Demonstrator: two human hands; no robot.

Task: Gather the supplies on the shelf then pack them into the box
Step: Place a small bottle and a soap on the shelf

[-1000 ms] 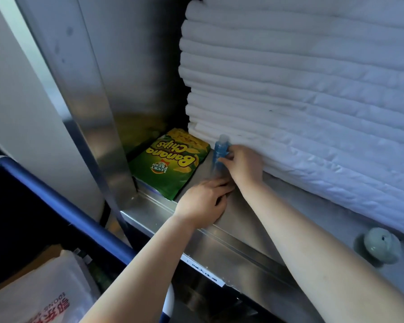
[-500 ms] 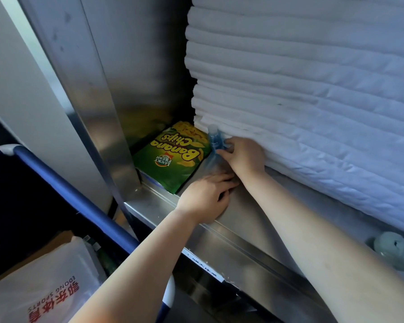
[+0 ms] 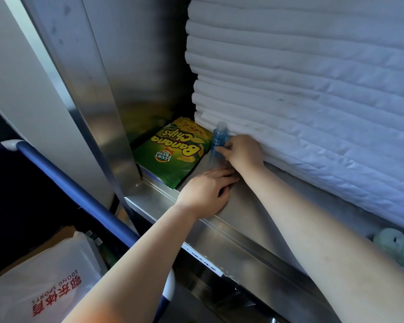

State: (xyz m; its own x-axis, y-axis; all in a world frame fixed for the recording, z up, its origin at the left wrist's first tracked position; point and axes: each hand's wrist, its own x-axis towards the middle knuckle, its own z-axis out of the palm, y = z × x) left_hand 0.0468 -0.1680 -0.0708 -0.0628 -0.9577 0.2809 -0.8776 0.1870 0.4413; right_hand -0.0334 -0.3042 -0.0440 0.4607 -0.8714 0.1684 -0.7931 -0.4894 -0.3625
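The right hand (image 3: 241,151) holds a small blue bottle (image 3: 218,142) upright on the steel shelf (image 3: 250,206), tight against the stack of white towels (image 3: 301,89). The left hand (image 3: 205,193) lies flat near the shelf's front edge, holding nothing. A chips bag (image 3: 177,151) fills the left corner by the steel wall (image 3: 131,73). Between bag and bottle there is little room.
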